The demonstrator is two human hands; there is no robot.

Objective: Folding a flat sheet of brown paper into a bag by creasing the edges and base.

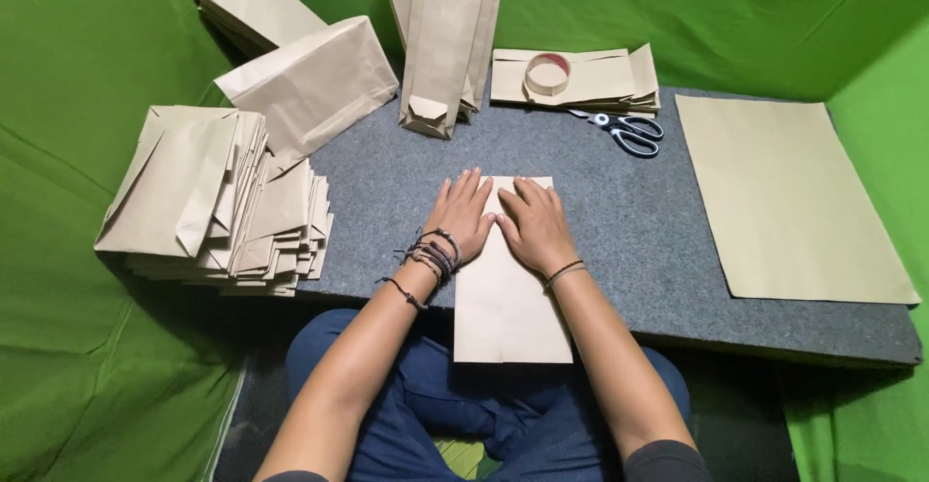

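Left hand (463,213) and right hand (535,225) lie open, palms flat, side by side on a folded brown paper bag (511,298) at the grey mat's (619,221) near edge — stacked bags (218,201) left, scissors (624,130) and tape roll (548,74) beyond.

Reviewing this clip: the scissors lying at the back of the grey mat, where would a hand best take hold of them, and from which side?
Grip the scissors by the black looped handles at their right end, coming from the right with the right hand. The blades point left toward the tape roll, and the loops lie flat on the mat.
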